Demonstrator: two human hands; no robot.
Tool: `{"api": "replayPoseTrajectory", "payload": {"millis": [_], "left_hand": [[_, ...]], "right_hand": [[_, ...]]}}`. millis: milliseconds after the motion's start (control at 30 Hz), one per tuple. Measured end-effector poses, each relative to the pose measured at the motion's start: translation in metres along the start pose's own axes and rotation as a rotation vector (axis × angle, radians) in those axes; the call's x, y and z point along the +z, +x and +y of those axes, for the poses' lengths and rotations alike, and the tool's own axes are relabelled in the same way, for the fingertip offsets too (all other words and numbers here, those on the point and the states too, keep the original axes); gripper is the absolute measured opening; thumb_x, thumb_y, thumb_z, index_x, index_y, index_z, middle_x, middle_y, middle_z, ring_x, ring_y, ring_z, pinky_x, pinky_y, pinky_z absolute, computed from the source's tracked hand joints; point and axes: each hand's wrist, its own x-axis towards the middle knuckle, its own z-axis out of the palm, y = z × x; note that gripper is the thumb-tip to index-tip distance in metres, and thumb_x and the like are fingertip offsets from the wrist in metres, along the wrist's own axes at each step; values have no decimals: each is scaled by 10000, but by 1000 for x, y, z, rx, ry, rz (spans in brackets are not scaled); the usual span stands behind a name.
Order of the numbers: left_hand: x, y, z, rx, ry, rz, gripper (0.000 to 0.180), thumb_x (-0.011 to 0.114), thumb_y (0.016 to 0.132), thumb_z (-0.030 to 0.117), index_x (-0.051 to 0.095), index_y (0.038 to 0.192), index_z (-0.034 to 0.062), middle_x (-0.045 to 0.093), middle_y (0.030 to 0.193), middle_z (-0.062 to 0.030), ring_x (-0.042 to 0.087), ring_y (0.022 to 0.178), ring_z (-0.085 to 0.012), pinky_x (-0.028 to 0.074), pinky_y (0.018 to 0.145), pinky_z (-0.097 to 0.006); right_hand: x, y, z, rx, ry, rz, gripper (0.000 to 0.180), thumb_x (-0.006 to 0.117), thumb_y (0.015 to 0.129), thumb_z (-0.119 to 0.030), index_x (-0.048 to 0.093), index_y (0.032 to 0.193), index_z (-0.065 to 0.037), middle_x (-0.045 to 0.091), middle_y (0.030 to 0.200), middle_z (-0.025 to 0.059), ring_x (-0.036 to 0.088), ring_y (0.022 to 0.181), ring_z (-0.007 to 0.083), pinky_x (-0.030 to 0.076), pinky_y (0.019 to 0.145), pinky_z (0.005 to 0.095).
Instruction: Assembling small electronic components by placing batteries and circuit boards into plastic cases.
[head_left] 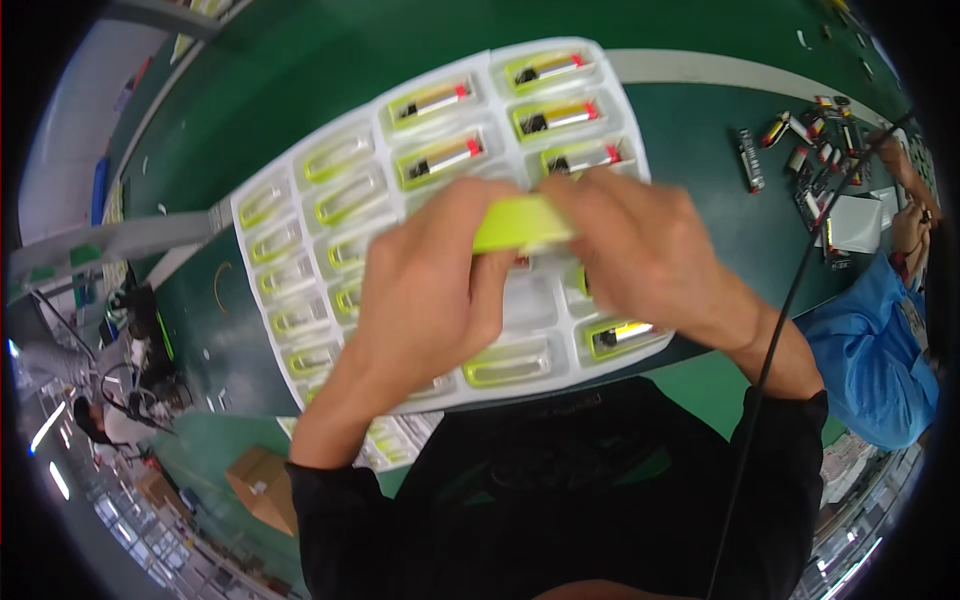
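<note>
Between the fingers of my left hand [425, 275] and my right hand [645, 245] is a yellow-green plastic shell [522, 224], gripped at both ends above a white tray [530, 303]. Motion blurs it, and whatever is inside it cannot be seen. Rows of compartments fill the tray. Several on the left side hold yellow-green shells [338, 157] with no battery-like part showing. Farther right, shells carry a battery-like part [550, 68] with a red end and a black end. One compartment just below my hands is bare. My hands and wrists hide the tray's middle.
Loose cylindrical battery-like parts [750, 160] lie on the green table at right, with a pile of more beyond. Another person's blue sleeve [865, 340] and hands are there. A black cable [790, 300] crosses the right side. Below the table edge are another tray [395, 445] and a carton [262, 490].
</note>
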Motion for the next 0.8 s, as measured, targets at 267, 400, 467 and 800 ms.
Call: {"api": "replayPoseTrajectory", "payload": {"millis": [267,400,467,800], "left_hand": [[-13,-2,-17,328,96,313,424,777,710,-49,645,1109,3,685,1009,-129,673,805,-235,545,658,-309],[0,-19,-34,315,-139,370,566,779,740,-107,463,1205,-35,652,1097,-227,675,980,-265,567,846,-345],[2,-21,-34,297,-196,353,672,786,749,-106,366,1265,-11,647,1106,-257,672,1031,-279,568,896,-366],[15,-20,-38,293,-316,476,485,778,764,-71,502,1160,-24,686,1070,-200,697,1011,-282,572,856,-356]], "right_hand": [[-4,13,14,-202,51,347,396,765,656,-7,648,1031,41,656,938,146,659,742,269,541,579,319],[1,9,16,-221,109,379,363,791,645,-16,664,981,40,678,978,161,662,747,257,535,582,301],[3,6,16,-220,133,372,345,801,654,-29,669,967,29,683,994,159,660,733,253,532,583,302],[-2,-1,5,-220,321,351,343,776,723,-38,597,1016,-25,670,1064,213,643,687,231,493,531,291]]}}
